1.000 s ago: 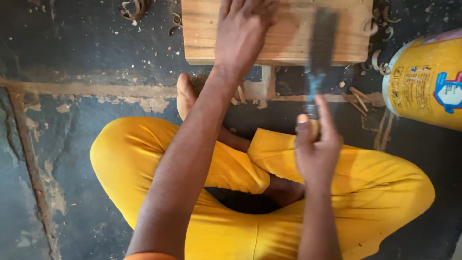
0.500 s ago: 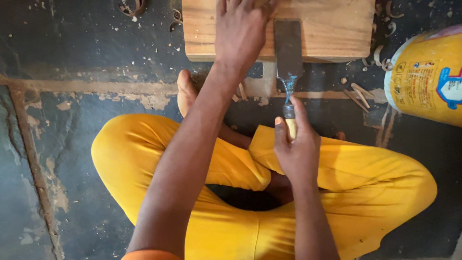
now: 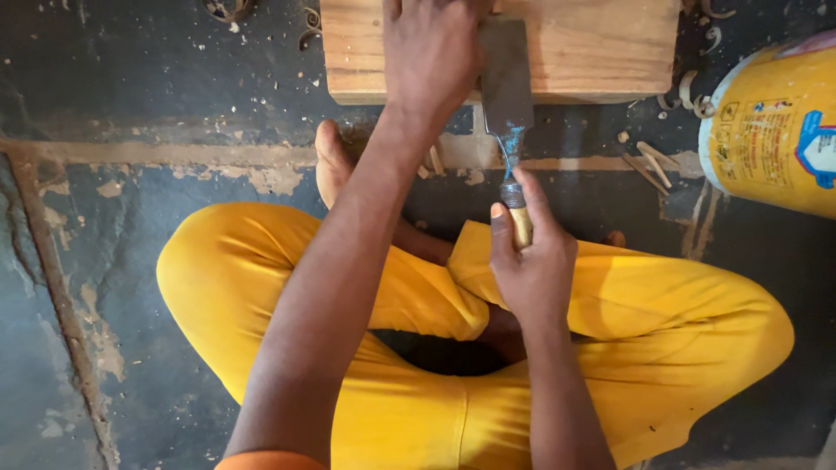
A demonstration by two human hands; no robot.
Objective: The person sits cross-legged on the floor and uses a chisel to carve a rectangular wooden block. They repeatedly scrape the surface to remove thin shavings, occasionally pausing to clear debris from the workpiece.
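Yellow bucket (image 3: pixel 771 130) rt of trowel (image 3: pixel 508 87), contents unseen.

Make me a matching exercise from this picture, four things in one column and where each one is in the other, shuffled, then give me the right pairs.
Things:
1. left hand
2. right hand
3. yellow bucket
4. wood shavings

Places:
A. on the floor between the wooden board and the bucket
B. at the right edge of the view
C. pressed flat on the board
D. gripping the handle of the flat metal scraper

Pairs: 1-C, 2-D, 3-B, 4-A
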